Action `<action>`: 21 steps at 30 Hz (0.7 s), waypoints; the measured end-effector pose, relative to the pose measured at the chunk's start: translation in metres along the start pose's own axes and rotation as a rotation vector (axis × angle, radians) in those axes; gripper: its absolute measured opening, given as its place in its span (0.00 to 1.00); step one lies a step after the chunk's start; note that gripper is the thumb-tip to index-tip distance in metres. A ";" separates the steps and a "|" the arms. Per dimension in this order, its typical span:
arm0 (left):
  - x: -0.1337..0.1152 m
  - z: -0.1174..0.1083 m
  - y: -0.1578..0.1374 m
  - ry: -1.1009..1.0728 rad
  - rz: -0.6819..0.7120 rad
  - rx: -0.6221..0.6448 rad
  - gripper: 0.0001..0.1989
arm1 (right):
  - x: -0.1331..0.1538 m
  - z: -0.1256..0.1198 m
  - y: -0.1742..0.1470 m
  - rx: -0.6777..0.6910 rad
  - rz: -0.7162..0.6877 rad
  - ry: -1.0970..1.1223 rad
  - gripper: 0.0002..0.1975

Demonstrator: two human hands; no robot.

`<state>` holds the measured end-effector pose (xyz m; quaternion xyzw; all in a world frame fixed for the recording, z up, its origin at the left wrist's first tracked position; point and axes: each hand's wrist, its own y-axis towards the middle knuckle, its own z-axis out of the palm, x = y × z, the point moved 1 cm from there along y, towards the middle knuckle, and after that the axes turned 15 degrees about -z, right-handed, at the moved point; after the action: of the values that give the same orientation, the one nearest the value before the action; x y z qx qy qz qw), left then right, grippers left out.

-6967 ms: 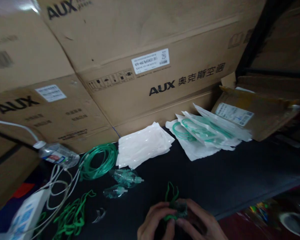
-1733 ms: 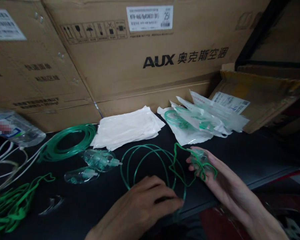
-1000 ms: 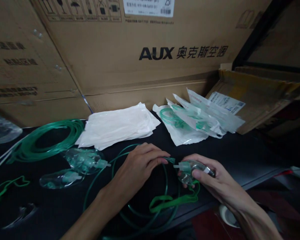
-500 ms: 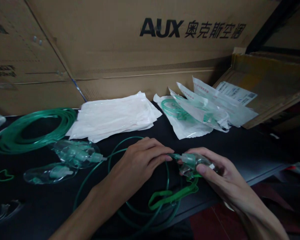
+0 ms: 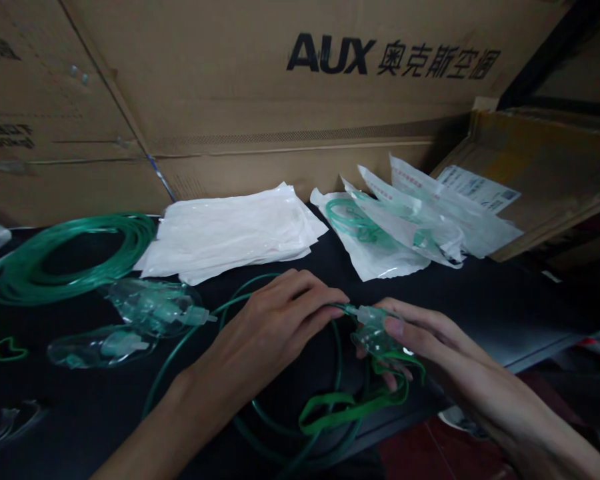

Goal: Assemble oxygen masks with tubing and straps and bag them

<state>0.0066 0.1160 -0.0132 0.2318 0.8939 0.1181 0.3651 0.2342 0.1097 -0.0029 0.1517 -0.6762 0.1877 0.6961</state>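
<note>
Between the fingertips of my left hand (image 5: 295, 313) is the end of a green tube (image 5: 339, 353), whose loops lie on the dark table under my forearm. My right hand (image 5: 415, 333) is closed around a clear oxygen mask (image 5: 376, 339), thumb on top. The tube's end meets the mask's pale connector; how deep it sits, I cannot tell. A bright green elastic strap (image 5: 350, 408) hangs from the mask over the table's front edge. Left of my hands lie two more clear masks, one (image 5: 155, 308) behind the other (image 5: 97, 347).
Coiled green tubing (image 5: 70, 293) lies at the far left. White packets (image 5: 230, 230) are stacked at the back, with opened pouches (image 5: 380, 260) holding green tubing to their right. Large cardboard boxes (image 5: 280, 120) stand behind; an open carton (image 5: 545, 160) is at the right.
My right hand has turned and shifted its grip on the mask, thumb nearer the connector. The strap has swung slightly right. My left hand still pinches the tube.
</note>
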 end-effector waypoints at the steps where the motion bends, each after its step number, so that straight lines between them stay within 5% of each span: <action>1: 0.000 -0.001 0.000 0.001 0.010 -0.003 0.07 | 0.001 0.002 0.001 0.004 0.028 0.027 0.17; 7: 0.004 -0.004 0.001 0.048 0.109 0.006 0.07 | 0.001 0.009 0.004 -0.027 0.250 0.203 0.15; 11: 0.007 -0.004 -0.001 0.066 0.125 -0.009 0.08 | 0.001 0.012 0.003 -0.167 0.362 0.190 0.25; 21: 0.008 -0.008 -0.001 0.109 0.159 -0.049 0.07 | 0.019 0.021 0.003 -0.248 0.282 -0.019 0.20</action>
<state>-0.0043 0.1189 -0.0130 0.2865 0.8880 0.1809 0.3109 0.2145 0.1042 0.0165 -0.0299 -0.7151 0.1971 0.6700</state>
